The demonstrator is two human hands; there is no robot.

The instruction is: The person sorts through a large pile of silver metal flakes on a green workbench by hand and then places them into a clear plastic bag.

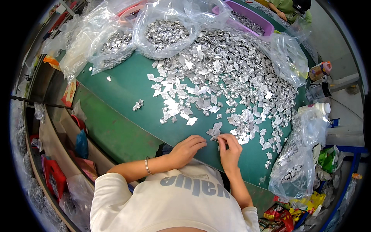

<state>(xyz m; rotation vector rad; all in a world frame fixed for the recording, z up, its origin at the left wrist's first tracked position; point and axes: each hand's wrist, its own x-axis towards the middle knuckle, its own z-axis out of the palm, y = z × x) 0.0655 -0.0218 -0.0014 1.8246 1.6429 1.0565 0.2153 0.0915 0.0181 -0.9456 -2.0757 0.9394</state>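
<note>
A broad heap of small silvery metal pieces (232,65), flat and leaf-like with scalloped edges, spreads over the green table (127,120). Near the table's front edge my right hand (230,152) is closed in a pinch on a small metal piece, mostly hidden by the fingertips. A little cluster of flat pieces (214,130) lies just beyond those fingers. To its left, my left hand (188,150) rests by the edge with fingers curled together; whatever they may hold is hidden. A metal bracelet (147,166) circles my left wrist.
Clear plastic bags of rounded metal parts (166,34) stand at the back, beside a purple bin (266,27). Another bag (293,166) leans at the right edge, near a white bottle (322,108). A co-worker (293,11) sits at the far right. Shelves (54,147) line the left.
</note>
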